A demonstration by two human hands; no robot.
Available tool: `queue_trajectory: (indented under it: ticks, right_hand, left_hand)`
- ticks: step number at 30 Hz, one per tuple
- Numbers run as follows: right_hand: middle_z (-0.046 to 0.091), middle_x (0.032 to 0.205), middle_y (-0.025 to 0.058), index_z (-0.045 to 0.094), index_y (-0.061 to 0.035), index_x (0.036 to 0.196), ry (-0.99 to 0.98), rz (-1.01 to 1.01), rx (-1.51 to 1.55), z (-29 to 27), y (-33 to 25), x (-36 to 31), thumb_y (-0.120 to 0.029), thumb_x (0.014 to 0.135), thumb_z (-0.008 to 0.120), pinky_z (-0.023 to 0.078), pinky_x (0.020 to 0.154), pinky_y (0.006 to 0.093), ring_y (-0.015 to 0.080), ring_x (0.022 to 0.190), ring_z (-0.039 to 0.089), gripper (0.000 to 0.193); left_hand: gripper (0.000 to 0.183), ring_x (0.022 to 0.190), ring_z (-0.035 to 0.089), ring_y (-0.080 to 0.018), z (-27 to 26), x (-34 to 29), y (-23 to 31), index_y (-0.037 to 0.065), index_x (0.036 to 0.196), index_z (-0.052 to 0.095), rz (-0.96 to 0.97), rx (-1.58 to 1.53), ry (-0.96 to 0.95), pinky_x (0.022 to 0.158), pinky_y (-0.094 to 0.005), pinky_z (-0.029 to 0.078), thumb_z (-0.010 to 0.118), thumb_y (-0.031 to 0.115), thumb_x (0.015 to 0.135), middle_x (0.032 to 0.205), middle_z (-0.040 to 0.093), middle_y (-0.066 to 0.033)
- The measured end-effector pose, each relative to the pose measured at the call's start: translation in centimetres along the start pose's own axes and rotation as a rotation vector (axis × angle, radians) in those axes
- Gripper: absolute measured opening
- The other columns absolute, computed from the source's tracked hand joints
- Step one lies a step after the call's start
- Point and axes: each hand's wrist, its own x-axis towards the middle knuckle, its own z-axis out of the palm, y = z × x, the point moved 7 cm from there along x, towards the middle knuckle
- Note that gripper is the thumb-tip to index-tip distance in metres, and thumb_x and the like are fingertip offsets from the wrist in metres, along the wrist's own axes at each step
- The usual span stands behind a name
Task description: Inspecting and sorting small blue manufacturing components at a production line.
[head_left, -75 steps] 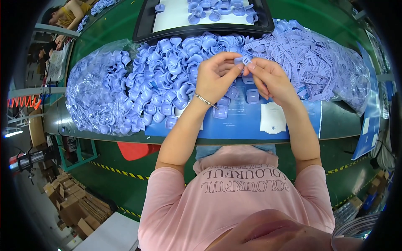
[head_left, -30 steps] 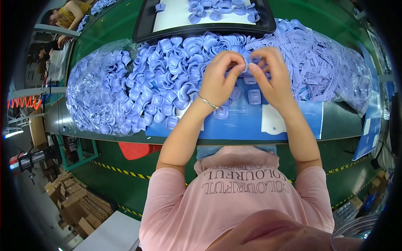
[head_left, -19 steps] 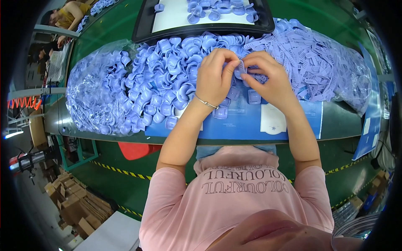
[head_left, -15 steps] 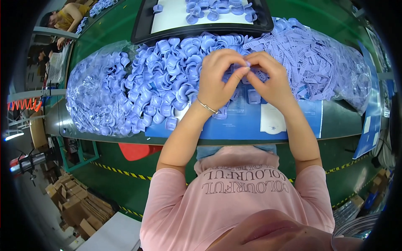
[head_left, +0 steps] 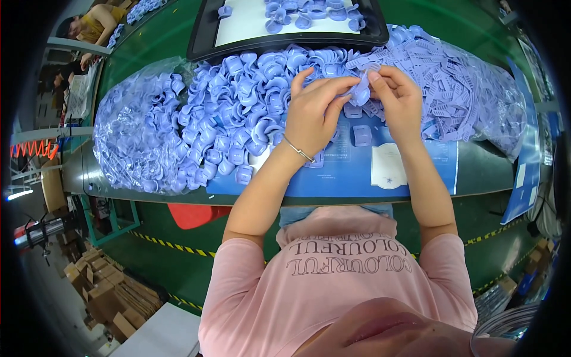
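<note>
Here we are above the bench [head_left: 488, 185], and all the action is at the fingertips! A blue-violet piece [head_left: 361, 94] sits between the two hands, lifted over the pile, its rounded end low and a thin curved band rising from it toward the right.

Left hand [head_left: 314, 113] first: forefinger and thumb are drawn narrow, closed on the left edge of the piece, while another finger sticks up well apart from it. A metal bracelet [head_left: 297, 149] circles that wrist. Over to the right hand [head_left: 399, 98]: thumb and forefinger pinch the upper part, the band right at their tips, and the rounded end hangs just below and left of the thumb. Exactly where band meets body is too small to tell.

Beneath and beside them, a square-looking loose piece [head_left: 361, 135] lies on a blue printed sheet [head_left: 429, 172], near the right wrist. To the left, a big heap of curved pieces [head_left: 238, 107], next to a clear bag [head_left: 128, 134] full of the same. To the right, a heap of flat slotted strips [head_left: 443, 83]. And beyond the hands, a black tray [head_left: 288, 47] with more rounded pieces on its white lining!
</note>
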Motion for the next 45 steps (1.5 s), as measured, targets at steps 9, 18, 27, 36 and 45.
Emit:
queue_trajectory:
  ticks: [9,18,27,36,45]
  right_hand:
    - [0.067,0.082,0.0072,0.064,-0.0010,0.099,0.032,-0.410,-0.504,1.3,-3.0,-1.2,-0.007,0.081,0.069,0.050,0.066,0.0237,0.0131,0.072,0.064,0.020]
    - [0.063,0.107,0.0052,0.067,-0.0091,0.098,0.075,-0.707,-0.864,2.4,-5.7,-1.9,-0.009,0.070,0.075,0.044,0.085,0.0353,0.0250,0.101,0.058,0.028]
    - [0.064,0.108,-0.0030,0.071,-0.0178,0.092,0.056,-0.818,-1.049,3.0,-5.7,-2.9,-0.016,0.072,0.075,0.033,0.097,0.0444,0.0218,0.108,0.054,0.021]
    - [0.064,0.106,-0.0028,0.070,-0.0184,0.096,0.075,-0.739,-1.047,2.7,-5.4,-2.2,-0.018,0.074,0.073,0.030,0.101,0.0447,0.0205,0.107,0.055,0.023]
    - [0.065,0.103,-0.0039,0.071,-0.0195,0.090,0.037,-0.799,-1.045,3.0,-5.4,-2.7,-0.016,0.072,0.075,0.030,0.101,0.0438,0.0198,0.107,0.055,0.019]
  left_hand:
    - [0.025,0.089,0.064,-0.0258,1.0,-0.7,-1.3,0.009,0.105,0.063,-0.274,-0.346,-0.008,0.096,-0.0405,0.038,0.066,0.012,0.081,0.091,0.069,-0.0063]
    - [0.025,0.085,0.064,-0.0279,0.4,-0.7,-1.8,0.008,0.106,0.064,-0.224,-0.202,0.065,0.094,-0.0394,0.042,0.066,0.011,0.081,0.086,0.069,-0.0111]
    - [0.029,0.079,0.068,-0.0263,0.1,-0.6,-2.0,0.009,0.109,0.065,-0.207,-0.162,0.120,0.094,-0.0388,0.043,0.065,0.009,0.080,0.082,0.069,-0.0122]
    - [0.029,0.085,0.066,-0.0248,0.0,-0.7,-1.8,0.010,0.109,0.065,-0.250,-0.154,0.118,0.086,-0.0359,0.047,0.065,0.009,0.081,0.083,0.069,-0.0116]
    - [0.031,0.083,0.065,-0.0247,0.3,-0.9,-2.3,0.010,0.110,0.065,-0.233,-0.168,0.136,0.075,-0.0340,0.051,0.065,0.006,0.080,0.091,0.068,-0.0120]
